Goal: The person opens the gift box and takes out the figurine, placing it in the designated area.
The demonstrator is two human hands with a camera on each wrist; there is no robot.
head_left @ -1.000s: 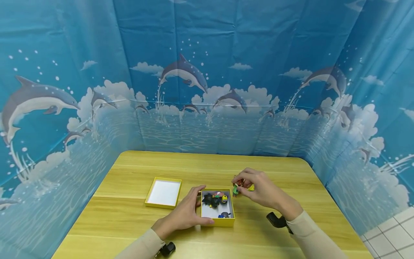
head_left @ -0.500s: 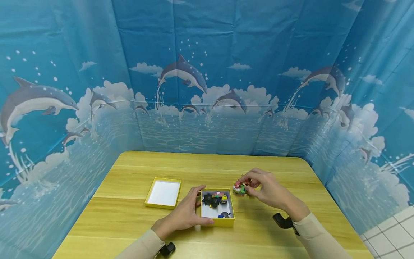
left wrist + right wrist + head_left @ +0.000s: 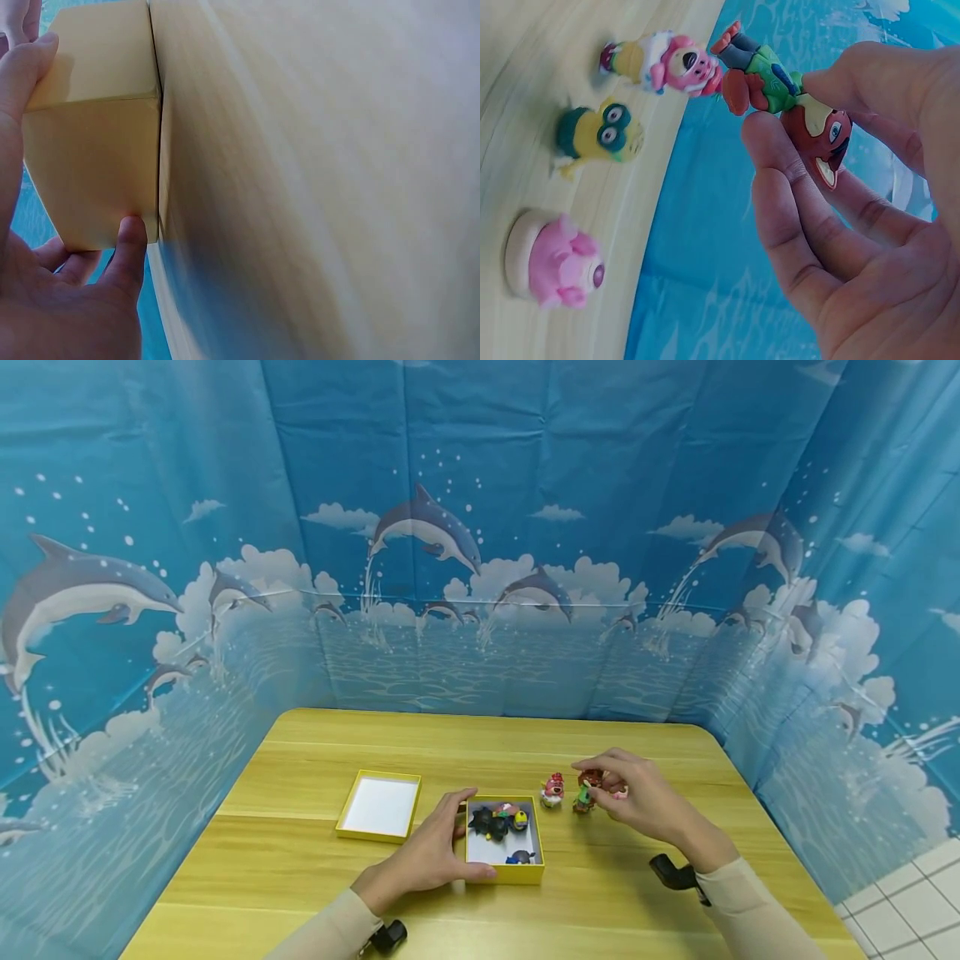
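My left hand [image 3: 431, 852] grips the left side of a yellow box [image 3: 506, 875], thumb at the near wall and fingers toward the back. Inside lie a black spiky figurine [image 3: 483, 821], a yellow-headed one [image 3: 521, 820] and a grey-and-blue one [image 3: 521, 857]. Up to the right, my right hand [image 3: 633, 789] pinches a fox figurine [image 3: 821, 127] in a green shirt between thumb and fingers. The right wrist view shows its feet sticking out past the fingertips. A pink bear figurine [image 3: 552, 791] stands between box and right hand.
The box's lid [image 3: 380, 806] lies white inside up, left of the box. Beyond the right hand stand a yellow goggled figurine [image 3: 604, 131] and a pink figurine [image 3: 562, 259] on a round base. A dolphin-print curtain [image 3: 465, 668] surrounds the wooden table [image 3: 300, 877].
My right hand has moved right, away from the box, with the fox figurine in it, leaving the pink bear figurine in full view. The left hand and box have stayed put.
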